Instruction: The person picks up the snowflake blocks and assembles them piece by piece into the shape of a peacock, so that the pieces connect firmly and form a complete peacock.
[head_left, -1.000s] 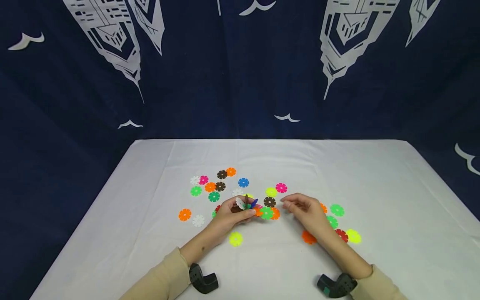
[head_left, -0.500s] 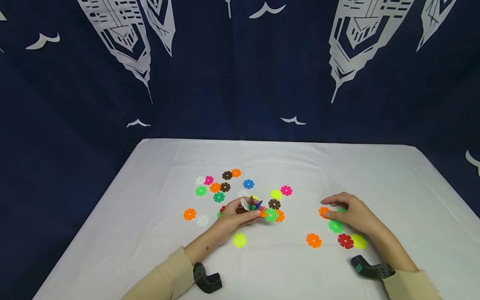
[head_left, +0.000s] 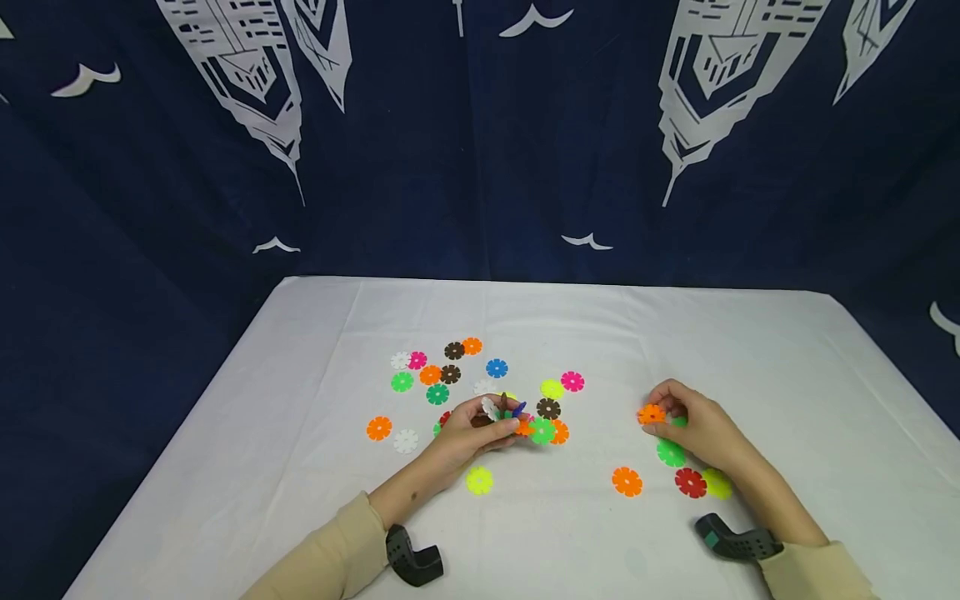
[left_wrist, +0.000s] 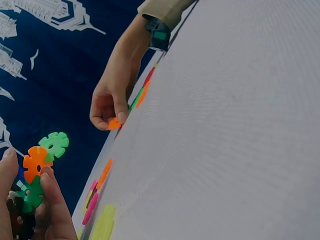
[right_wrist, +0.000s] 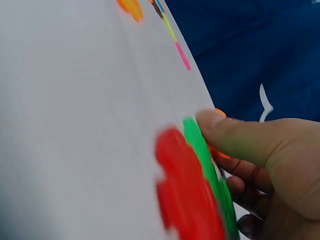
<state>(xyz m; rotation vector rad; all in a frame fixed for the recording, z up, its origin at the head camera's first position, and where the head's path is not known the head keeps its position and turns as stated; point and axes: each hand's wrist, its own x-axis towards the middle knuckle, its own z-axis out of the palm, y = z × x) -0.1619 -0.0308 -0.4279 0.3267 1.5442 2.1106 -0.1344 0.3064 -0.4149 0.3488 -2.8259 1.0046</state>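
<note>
My left hand (head_left: pixel 463 435) holds a cluster of slotted plastic flower discs over the middle of the table. In the left wrist view an orange disc (left_wrist: pixel 35 167), a light green disc (left_wrist: pixel 55 144) and a darker green disc (left_wrist: pixel 33 194) show joined in it; fingers hide part of the rest. Off to the right, my right hand (head_left: pixel 703 432) pinches a loose orange disc (head_left: pixel 651 414) between thumb and fingers, its face turned up from the cloth. Close under that hand lie a green disc (head_left: pixel 671 453) and a red disc (head_left: pixel 691 482).
Loose discs in several colours lie left of centre, among them a blue disc (head_left: pixel 497 368) and a white disc (head_left: pixel 406 442). A yellow disc (head_left: pixel 480 480) and an orange disc (head_left: pixel 627 482) lie nearer the front. A dark blue curtain (head_left: pixel 480 167) hangs behind the white table (head_left: pixel 555 533).
My right hand has moved right, from beside the cluster to the right-hand discs, and has taken hold of an orange one, tipping it up. My left hand keeps its grip on the cluster.
</note>
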